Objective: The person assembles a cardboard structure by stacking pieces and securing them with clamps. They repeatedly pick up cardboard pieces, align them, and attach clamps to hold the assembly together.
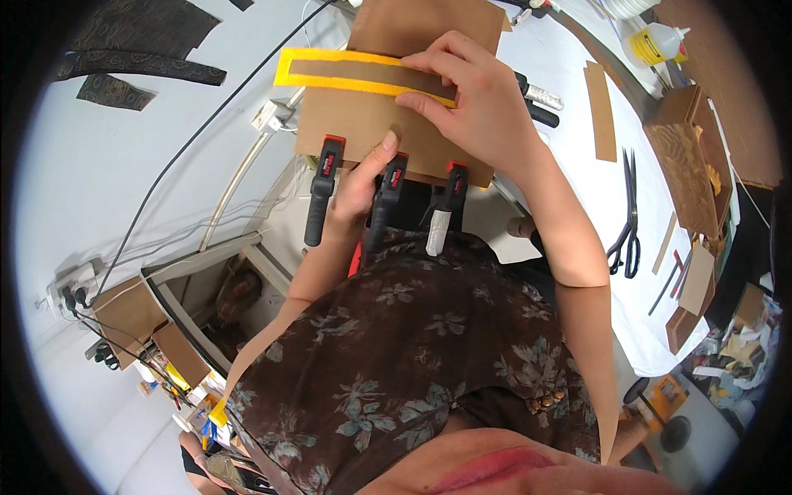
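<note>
My right hand [483, 99] pinches the right end of a long brown strip [355, 70] edged in bright yellow. The strip lies across or just over a flat brown board [346, 115]; whether it touches cannot be told. At the board's near edge my left hand [360, 186] is closed round it, thumb on top and fingers hidden beneath. Three clamps with red tips sit along that edge: a black one [320, 194] left of my left hand, a second black clamp [388, 198] just right of it, and a clamp with a white-wrapped handle [441, 210] further right.
On the white-covered table at right lie large black scissors [631, 219] and a narrow brown strip [601, 111]. A squeeze bottle [656, 45] and a wooden box [685, 161] stand beyond. A black cable [177, 157] crosses on the left, near dark patterned pieces [115, 91].
</note>
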